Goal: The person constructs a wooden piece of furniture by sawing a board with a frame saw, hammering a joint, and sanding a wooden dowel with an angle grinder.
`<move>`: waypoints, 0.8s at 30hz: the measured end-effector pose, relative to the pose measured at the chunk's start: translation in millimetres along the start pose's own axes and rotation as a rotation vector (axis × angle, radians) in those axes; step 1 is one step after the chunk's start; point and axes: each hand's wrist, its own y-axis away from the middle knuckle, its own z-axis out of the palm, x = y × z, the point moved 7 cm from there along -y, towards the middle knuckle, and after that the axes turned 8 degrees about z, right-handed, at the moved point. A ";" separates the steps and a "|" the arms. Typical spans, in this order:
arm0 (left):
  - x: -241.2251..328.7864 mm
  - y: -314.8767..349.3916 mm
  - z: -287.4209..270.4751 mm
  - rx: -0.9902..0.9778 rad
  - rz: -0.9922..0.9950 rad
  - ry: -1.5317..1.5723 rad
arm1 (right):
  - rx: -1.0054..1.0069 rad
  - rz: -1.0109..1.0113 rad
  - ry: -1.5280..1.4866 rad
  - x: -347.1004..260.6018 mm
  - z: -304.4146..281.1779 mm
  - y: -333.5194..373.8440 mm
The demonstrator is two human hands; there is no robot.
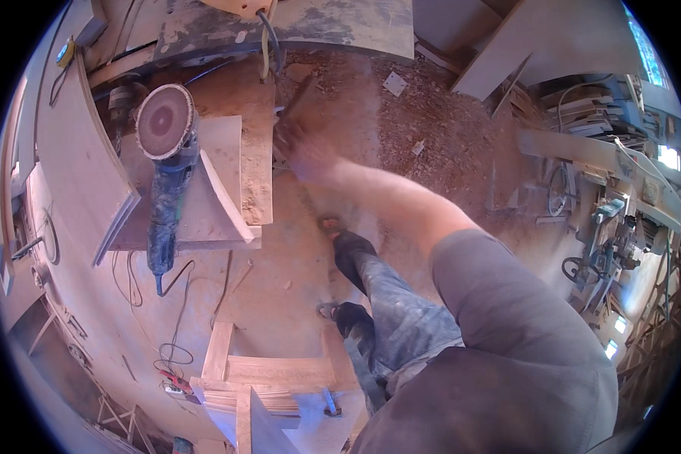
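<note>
My right arm reaches out across the floor, and my right hand (304, 151) is smeared by motion beside the edge of a dusty wooden board (256, 151). Its fingers are dark and blurred, so whether they grip anything is unclear. A dark, narrow strip (298, 96) lies just beyond the fingertips; I cannot tell if they touch it. To the left, a blue angle grinder (165, 204) with a round sanding disc (165, 121) rests on a stack of curved wooden panels (219, 163). My left hand is out of sight.
A dusty bench top (295, 26) runs along the far side. Wood shavings (446, 144) cover the floor to the right. A wooden frame (280, 371) stands at the near left, with cables (178, 333) beside it. Offcuts (586, 110) and machinery (620, 242) line the right side.
</note>
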 end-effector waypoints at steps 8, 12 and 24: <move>-34.9 54.3 -26.7 0.130 -0.019 0.050 | -0.742 0.502 -0.327 -66.8 25.6 199.2; -87.0 130.8 -64.8 0.304 -0.087 0.081 | -1.097 0.513 -0.268 -116.5 16.7 294.2; -381.6 333.3 142.3 0.334 -0.849 0.222 | -1.164 0.212 -0.227 -229.8 -9.9 425.5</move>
